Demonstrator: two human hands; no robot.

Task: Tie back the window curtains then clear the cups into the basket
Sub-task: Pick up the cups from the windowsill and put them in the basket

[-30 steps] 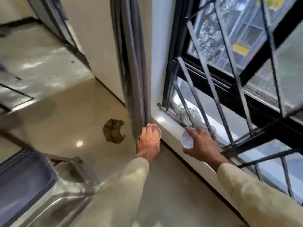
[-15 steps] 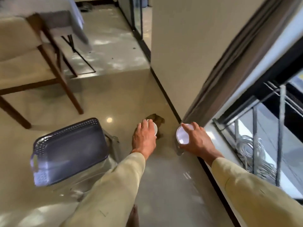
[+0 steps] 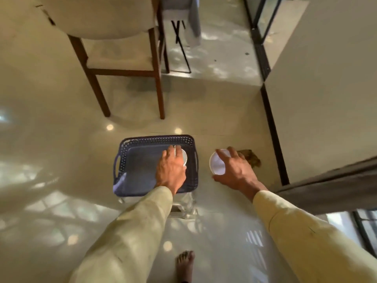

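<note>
Plastic lattice walls, dark blue and perforated with small holes, frame the rectangular basket, which has rounded corners and a slot handle on each short side. It sits on a clear, glassy stand above a glossy cream floor dotted with light reflections. The left hand hovers over the basket's right half, fingers wrapped from above around a small white cup whose round rim peeks out beside the knuckles. The right hand stays outside the basket, just beyond its right wall, clamped on a second white cup tilted so its smooth circular mouth faces the camera. Both sleeves are pale yellow fabric. A brown crumpled lump lies on the floor near the right hand. A wooden chair with a cream cushion stands beyond the basket, with open floor between them. A black skirting strip edges the wall at right, and gray curtain fabric hangs by the right arm. 1 bare foot rests below.
</note>
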